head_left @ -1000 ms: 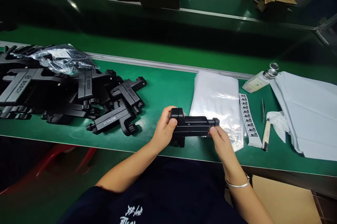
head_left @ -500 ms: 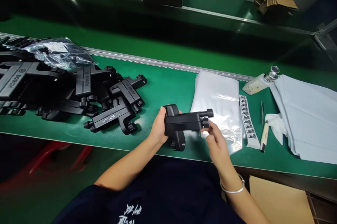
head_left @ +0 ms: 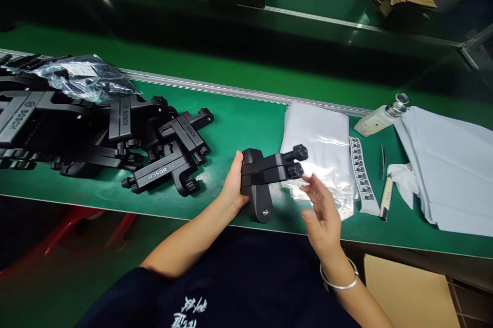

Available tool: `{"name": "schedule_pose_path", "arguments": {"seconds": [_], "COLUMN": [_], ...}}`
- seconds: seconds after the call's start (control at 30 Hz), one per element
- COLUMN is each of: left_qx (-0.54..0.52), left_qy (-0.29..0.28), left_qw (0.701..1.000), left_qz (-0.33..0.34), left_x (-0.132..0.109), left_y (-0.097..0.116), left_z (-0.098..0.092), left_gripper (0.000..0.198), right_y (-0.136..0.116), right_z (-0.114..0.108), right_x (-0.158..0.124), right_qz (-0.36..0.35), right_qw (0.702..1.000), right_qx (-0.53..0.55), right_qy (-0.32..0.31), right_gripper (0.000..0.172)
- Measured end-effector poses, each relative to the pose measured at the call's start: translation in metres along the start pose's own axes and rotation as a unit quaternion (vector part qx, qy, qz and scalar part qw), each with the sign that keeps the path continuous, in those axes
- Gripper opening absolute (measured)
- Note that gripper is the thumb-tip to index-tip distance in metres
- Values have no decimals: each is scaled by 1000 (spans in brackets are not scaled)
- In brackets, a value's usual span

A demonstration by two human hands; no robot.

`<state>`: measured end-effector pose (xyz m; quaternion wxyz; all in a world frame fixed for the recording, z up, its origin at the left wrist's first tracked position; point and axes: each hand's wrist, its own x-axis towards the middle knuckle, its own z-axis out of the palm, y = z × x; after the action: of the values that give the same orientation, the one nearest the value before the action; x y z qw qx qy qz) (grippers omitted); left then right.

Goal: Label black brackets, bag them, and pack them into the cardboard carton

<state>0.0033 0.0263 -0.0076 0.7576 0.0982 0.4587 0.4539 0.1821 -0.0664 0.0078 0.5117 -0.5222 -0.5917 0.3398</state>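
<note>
Within the left hand (head_left: pixel 233 185), a black, cross-shaped plastic bracket (head_left: pixel 265 168) is clasped; just beside its knobs (head_left: pixel 300 152), the right hand (head_left: pixel 322 215) is held apart, fingers (head_left: pixel 318 185) loosely spread.

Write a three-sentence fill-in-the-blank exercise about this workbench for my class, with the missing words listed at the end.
1. Only the ____ hand holds a black bracket.
2. The piled brackets carry the lettering ____.
3. The silver bracelet is on the ____ wrist.

Missing words: left; BOSCH; right.
</note>
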Motion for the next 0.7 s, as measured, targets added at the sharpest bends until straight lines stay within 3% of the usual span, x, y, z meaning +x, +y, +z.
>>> {"name": "schedule_pose_path", "arguments": {"seconds": [0.1, 0.17, 0.27, 0.37, 0.47, 0.6, 0.7], "left_qx": [70, 118, 155, 179, 215, 251, 250], "left_qy": [-59, -115, -259, -357, -362, -355, -331], "left_qw": [993, 980, 948, 911, 898, 889, 899], "left_qz": [74, 111, 99, 100, 127, 144, 143], "left_x": [-9, -16, -25, -26, -26, -30, -33], "left_y": [-1, 0, 3, 0, -6, -9, -7], "left_z": [7, 10, 11, 11, 14, 18, 22], "left_gripper": [61, 60, 71, 86, 89, 88, 75], "right_y": [8, 17, 31, 38, 39, 37, 38], "right_z": [1, 2, 5, 11, 17, 17, 17], "right_x": [12, 18, 21, 17, 10, 8, 7], "right_qz": [147, 217, 281, 306, 320, 328, 290], "right_qw": [978, 950, 915, 911, 911, 905, 932], "right_qx": [143, 210, 268, 269, 254, 261, 214], "right_qy": [39, 75, 110, 69, 49, 69, 41], "right_gripper": [82, 74, 50, 57, 65, 62, 68]}}
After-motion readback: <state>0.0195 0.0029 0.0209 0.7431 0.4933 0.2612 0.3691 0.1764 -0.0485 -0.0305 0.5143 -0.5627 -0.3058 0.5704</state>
